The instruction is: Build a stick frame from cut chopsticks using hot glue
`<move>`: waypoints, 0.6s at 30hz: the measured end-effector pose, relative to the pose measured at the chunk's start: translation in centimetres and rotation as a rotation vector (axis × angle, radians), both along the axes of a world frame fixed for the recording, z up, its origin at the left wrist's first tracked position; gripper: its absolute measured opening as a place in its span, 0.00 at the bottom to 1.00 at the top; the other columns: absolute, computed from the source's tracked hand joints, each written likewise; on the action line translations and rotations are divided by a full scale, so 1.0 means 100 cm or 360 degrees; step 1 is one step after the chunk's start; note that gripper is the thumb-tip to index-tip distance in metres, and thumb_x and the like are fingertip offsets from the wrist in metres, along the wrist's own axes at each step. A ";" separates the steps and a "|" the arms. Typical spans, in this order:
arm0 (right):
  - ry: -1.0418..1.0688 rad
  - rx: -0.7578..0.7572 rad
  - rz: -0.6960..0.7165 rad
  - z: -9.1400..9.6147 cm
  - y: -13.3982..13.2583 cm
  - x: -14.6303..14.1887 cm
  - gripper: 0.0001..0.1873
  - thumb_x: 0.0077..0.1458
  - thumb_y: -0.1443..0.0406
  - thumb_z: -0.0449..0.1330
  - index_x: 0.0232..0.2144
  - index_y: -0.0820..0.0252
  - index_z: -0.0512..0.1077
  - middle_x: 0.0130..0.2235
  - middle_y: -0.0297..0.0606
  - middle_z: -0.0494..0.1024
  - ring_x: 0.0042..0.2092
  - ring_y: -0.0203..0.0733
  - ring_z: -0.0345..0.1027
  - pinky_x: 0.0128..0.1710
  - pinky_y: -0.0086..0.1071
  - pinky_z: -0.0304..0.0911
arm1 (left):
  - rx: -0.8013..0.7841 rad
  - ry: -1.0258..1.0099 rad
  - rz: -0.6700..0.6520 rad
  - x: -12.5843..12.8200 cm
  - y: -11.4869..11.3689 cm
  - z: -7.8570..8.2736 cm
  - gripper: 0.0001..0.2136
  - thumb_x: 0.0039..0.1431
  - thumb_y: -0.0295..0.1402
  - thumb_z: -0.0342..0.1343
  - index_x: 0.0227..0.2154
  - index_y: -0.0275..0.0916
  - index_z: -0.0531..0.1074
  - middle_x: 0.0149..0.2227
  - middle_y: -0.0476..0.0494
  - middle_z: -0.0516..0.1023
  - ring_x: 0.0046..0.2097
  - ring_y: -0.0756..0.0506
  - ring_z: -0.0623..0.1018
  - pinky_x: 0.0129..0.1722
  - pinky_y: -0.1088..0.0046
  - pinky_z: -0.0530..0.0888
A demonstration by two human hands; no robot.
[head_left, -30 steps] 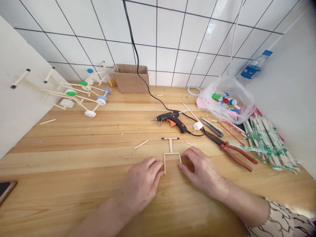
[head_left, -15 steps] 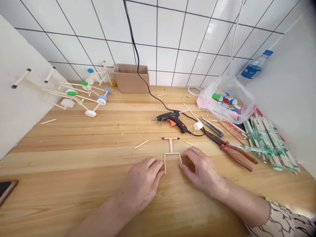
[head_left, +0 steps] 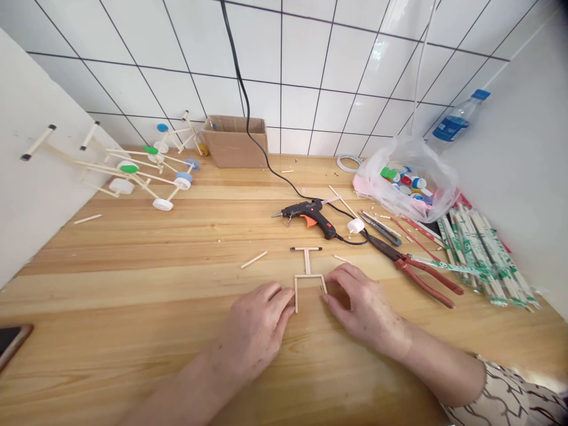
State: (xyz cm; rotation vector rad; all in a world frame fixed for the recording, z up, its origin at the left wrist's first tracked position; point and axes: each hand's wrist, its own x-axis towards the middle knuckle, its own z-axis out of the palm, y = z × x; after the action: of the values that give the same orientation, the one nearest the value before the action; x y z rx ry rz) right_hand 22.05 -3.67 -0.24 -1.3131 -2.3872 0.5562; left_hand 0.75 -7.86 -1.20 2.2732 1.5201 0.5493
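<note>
On the table between my hands lies a small frame of wooden sticks (head_left: 309, 276), with a U-shaped end toward me and a stem with a black-tipped crossbar (head_left: 306, 248) at its far end. The fingertips of my left hand (head_left: 257, 322) are closed against the left leg of the U. My right hand (head_left: 366, 305) has its thumb and forefinger at the right leg, bent around it. Beyond the frame rests a black hot glue gun (head_left: 310, 214) with an orange trigger. A loose stick piece (head_left: 254, 259) lies left of the frame, and another (head_left: 342, 258) lies right.
Stick models with bottle-cap wheels (head_left: 153, 171) stand at the left near a cardboard box (head_left: 237, 142). To the right are pliers (head_left: 412, 269), a utility knife (head_left: 381, 228), a bag of bottle caps (head_left: 408, 177), wrapped chopsticks (head_left: 488, 257) and a bottle (head_left: 457, 121). A phone (head_left: 13, 346) lies left.
</note>
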 end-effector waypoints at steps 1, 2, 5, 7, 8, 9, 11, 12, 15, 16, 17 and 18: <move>-0.0001 -0.0002 0.0000 0.000 0.000 0.000 0.06 0.53 0.69 0.56 0.36 0.60 0.67 0.37 0.41 0.72 0.40 0.46 0.66 0.38 0.39 0.65 | 0.0006 -0.0002 -0.0001 0.000 0.000 -0.001 0.07 0.61 0.26 0.47 0.36 0.40 0.70 0.33 0.47 0.74 0.33 0.45 0.74 0.32 0.70 0.69; -0.0004 -0.0005 0.0001 0.000 0.000 0.000 0.06 0.53 0.69 0.56 0.36 0.60 0.67 0.37 0.41 0.72 0.39 0.46 0.66 0.38 0.39 0.65 | 0.0011 -0.0003 -0.0001 0.000 0.000 -0.001 0.07 0.61 0.26 0.47 0.36 0.40 0.70 0.33 0.47 0.74 0.33 0.45 0.74 0.32 0.70 0.69; -0.0013 -0.0006 -0.0001 0.000 0.000 0.000 0.06 0.53 0.69 0.56 0.36 0.60 0.67 0.37 0.41 0.72 0.40 0.46 0.66 0.38 0.39 0.65 | 0.0012 0.0004 -0.0001 0.000 0.000 -0.002 0.07 0.61 0.26 0.47 0.36 0.40 0.70 0.33 0.47 0.74 0.34 0.45 0.74 0.32 0.69 0.69; -0.0012 0.0000 -0.0002 0.000 0.000 0.000 0.07 0.53 0.69 0.57 0.36 0.60 0.67 0.37 0.41 0.72 0.40 0.46 0.66 0.39 0.39 0.65 | 0.0016 0.0005 -0.0001 0.000 -0.001 -0.002 0.07 0.61 0.26 0.47 0.37 0.40 0.70 0.33 0.47 0.74 0.34 0.45 0.75 0.32 0.69 0.69; -0.0013 0.0002 -0.0003 0.000 0.000 0.000 0.07 0.53 0.69 0.56 0.37 0.60 0.67 0.37 0.42 0.72 0.40 0.46 0.66 0.39 0.39 0.65 | 0.0021 0.0001 -0.0002 0.000 -0.001 -0.002 0.07 0.61 0.26 0.47 0.37 0.40 0.70 0.33 0.47 0.74 0.34 0.45 0.75 0.32 0.69 0.69; -0.0014 0.0002 -0.0003 0.000 0.000 0.000 0.07 0.53 0.69 0.56 0.37 0.60 0.67 0.37 0.42 0.72 0.40 0.46 0.66 0.39 0.39 0.65 | 0.0026 -0.0004 -0.0004 0.000 -0.001 -0.001 0.07 0.61 0.26 0.47 0.36 0.40 0.70 0.33 0.47 0.74 0.33 0.45 0.75 0.32 0.69 0.69; -0.0015 0.0002 -0.0005 0.000 0.000 0.000 0.07 0.53 0.69 0.57 0.37 0.60 0.67 0.37 0.41 0.72 0.40 0.46 0.66 0.39 0.39 0.65 | 0.0030 -0.0008 -0.0003 0.000 -0.001 -0.001 0.07 0.61 0.26 0.47 0.36 0.40 0.70 0.32 0.47 0.74 0.33 0.45 0.74 0.32 0.70 0.69; -0.0013 0.0002 -0.0007 0.000 0.000 0.000 0.07 0.53 0.69 0.57 0.37 0.60 0.67 0.37 0.42 0.72 0.40 0.46 0.66 0.39 0.39 0.65 | 0.0031 -0.0007 0.0001 0.000 0.000 -0.001 0.07 0.61 0.25 0.47 0.36 0.40 0.70 0.32 0.47 0.74 0.33 0.45 0.75 0.32 0.70 0.69; -0.0005 0.0000 -0.0008 0.001 0.000 0.000 0.07 0.53 0.69 0.57 0.37 0.60 0.68 0.37 0.42 0.72 0.40 0.46 0.66 0.39 0.39 0.65 | 0.0028 0.0004 0.0005 0.000 0.000 -0.001 0.07 0.61 0.26 0.47 0.36 0.40 0.70 0.33 0.47 0.74 0.34 0.45 0.75 0.32 0.70 0.69; -0.0004 -0.0003 -0.0008 0.001 0.000 0.000 0.07 0.53 0.69 0.57 0.37 0.60 0.68 0.37 0.42 0.72 0.40 0.46 0.66 0.39 0.39 0.65 | 0.0027 0.0006 0.0004 0.000 -0.001 -0.001 0.07 0.61 0.26 0.47 0.36 0.40 0.70 0.33 0.47 0.74 0.34 0.45 0.75 0.32 0.70 0.69; -0.0004 -0.0006 -0.0008 0.001 0.000 0.000 0.07 0.53 0.69 0.57 0.37 0.60 0.68 0.37 0.42 0.72 0.40 0.46 0.66 0.39 0.39 0.65 | 0.0026 0.0006 0.0003 0.000 -0.001 -0.001 0.07 0.61 0.26 0.47 0.36 0.40 0.70 0.33 0.47 0.74 0.34 0.45 0.75 0.32 0.70 0.69; -0.0001 -0.0007 -0.0009 0.001 0.000 0.000 0.07 0.53 0.69 0.57 0.37 0.60 0.68 0.37 0.42 0.72 0.40 0.46 0.66 0.39 0.39 0.65 | 0.0023 0.0006 0.0004 0.000 -0.001 -0.001 0.07 0.61 0.26 0.47 0.36 0.40 0.70 0.33 0.47 0.74 0.34 0.45 0.75 0.32 0.71 0.69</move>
State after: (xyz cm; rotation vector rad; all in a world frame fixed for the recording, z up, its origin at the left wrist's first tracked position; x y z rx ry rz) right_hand 22.10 -3.65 -0.14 -1.3216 -2.3835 0.5600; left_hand 0.72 -7.99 -1.27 2.2849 1.5256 0.5589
